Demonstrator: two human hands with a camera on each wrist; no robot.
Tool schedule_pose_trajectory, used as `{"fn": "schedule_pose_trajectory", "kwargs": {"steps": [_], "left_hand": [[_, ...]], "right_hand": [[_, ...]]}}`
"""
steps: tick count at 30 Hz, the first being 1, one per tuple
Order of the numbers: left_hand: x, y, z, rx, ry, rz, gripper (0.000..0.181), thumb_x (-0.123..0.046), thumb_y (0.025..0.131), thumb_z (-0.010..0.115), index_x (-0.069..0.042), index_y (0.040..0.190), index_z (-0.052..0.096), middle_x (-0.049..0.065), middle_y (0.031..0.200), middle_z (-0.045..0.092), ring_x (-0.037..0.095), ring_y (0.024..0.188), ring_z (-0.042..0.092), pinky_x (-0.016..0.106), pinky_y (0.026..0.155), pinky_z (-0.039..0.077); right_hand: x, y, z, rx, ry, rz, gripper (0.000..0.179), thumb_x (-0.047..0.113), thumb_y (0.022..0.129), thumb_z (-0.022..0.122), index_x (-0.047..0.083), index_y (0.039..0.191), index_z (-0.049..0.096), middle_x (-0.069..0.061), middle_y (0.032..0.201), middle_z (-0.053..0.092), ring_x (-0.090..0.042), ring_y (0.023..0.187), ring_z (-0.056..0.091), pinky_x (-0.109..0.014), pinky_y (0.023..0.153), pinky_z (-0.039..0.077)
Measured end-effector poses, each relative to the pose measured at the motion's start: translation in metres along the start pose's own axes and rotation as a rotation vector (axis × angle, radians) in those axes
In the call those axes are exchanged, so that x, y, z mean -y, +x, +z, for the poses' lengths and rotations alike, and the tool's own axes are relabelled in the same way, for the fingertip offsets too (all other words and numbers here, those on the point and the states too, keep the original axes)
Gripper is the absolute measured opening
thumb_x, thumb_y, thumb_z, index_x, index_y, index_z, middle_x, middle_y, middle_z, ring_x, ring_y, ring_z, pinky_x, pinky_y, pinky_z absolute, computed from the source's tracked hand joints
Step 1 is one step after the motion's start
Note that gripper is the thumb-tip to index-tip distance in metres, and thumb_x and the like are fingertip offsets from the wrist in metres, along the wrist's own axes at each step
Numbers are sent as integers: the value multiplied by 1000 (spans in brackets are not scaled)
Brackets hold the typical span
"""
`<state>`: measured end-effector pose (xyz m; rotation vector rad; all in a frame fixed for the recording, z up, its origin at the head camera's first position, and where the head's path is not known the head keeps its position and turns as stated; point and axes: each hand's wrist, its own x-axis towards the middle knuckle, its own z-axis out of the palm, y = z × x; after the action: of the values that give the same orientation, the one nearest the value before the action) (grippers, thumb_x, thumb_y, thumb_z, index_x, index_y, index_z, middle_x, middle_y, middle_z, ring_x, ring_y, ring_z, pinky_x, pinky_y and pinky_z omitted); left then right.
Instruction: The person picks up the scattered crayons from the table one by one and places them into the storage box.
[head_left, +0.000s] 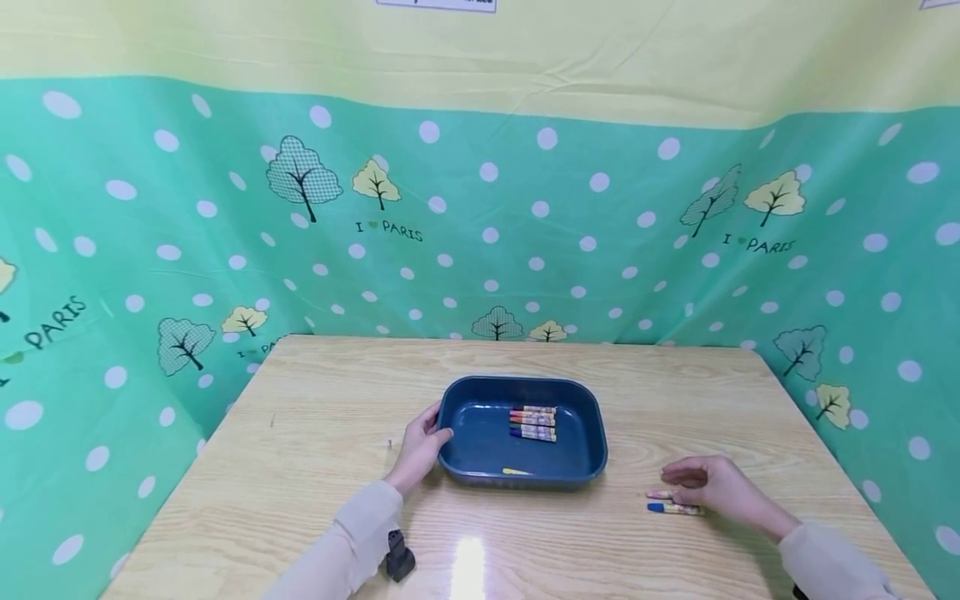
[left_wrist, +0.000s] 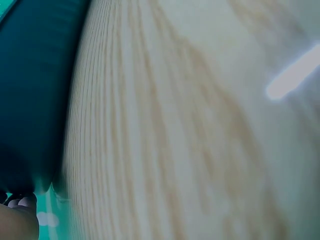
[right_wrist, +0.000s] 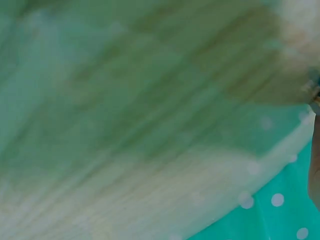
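Observation:
A dark blue rectangular plastic bin (head_left: 522,481) sits on the table. My left hand (head_left: 417,448) grips its left wall, thumb over the rim and fingers outside. Inside the bin, several paper-wrapped crayons (head_left: 533,422) lie side by side, with a yellow crayon (head_left: 516,472) by the near wall. To the right of the bin, a pink crayon (head_left: 658,495) and a blue crayon (head_left: 672,508) lie on the table. My right hand (head_left: 716,490) is just over them, its thumb by the pink crayon and a gap between thumb and index finger.
The light wooden table (head_left: 315,467) reaches back to a green dotted curtain (head_left: 480,225). A small black device (head_left: 400,557) is strapped at the left sleeve. Glare (head_left: 468,567) shines on the table's near part.

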<state>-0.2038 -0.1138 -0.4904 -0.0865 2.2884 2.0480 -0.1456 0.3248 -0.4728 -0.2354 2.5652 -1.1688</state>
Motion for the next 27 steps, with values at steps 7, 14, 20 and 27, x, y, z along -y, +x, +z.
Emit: {"fn": "schedule_pose_trajectory", "kwargs": {"steps": [7, 14, 20, 27], "left_hand": [[0, 0, 1, 0, -4, 4, 55, 2, 85, 49, 1, 139, 35, 22, 144, 34, 35, 130, 36, 44, 105, 35], [1, 0, 1, 2, 5, 10, 55, 2, 86, 49, 2, 139, 35, 23, 144, 34, 36, 130, 36, 44, 105, 35], [4, 0, 0, 12, 10, 29, 55, 3, 85, 49, 2, 139, 34, 24, 143, 33, 37, 129, 37, 44, 105, 35], [3, 1, -1, -7, 6, 22, 56, 2, 84, 49, 2, 138, 35, 22, 143, 34, 36, 129, 37, 44, 105, 35]], "right_hand": [[-5, 0, 5, -35, -69, -46, 35, 16, 77, 71, 1, 107, 65, -10, 101, 68, -18, 91, 65, -27, 75, 56], [-1, 2, 9, -76, -160, -43, 20, 10, 77, 69, 8, 97, 70, -4, 94, 69, -9, 82, 63, -23, 68, 55], [0, 4, 9, -77, -191, -49, 19, 9, 76, 70, 9, 95, 71, -4, 93, 70, -7, 79, 63, -22, 66, 55], [7, 8, 6, -124, -214, -75, 19, 10, 77, 70, 9, 96, 71, -4, 93, 70, -8, 80, 63, -20, 66, 54]]}}
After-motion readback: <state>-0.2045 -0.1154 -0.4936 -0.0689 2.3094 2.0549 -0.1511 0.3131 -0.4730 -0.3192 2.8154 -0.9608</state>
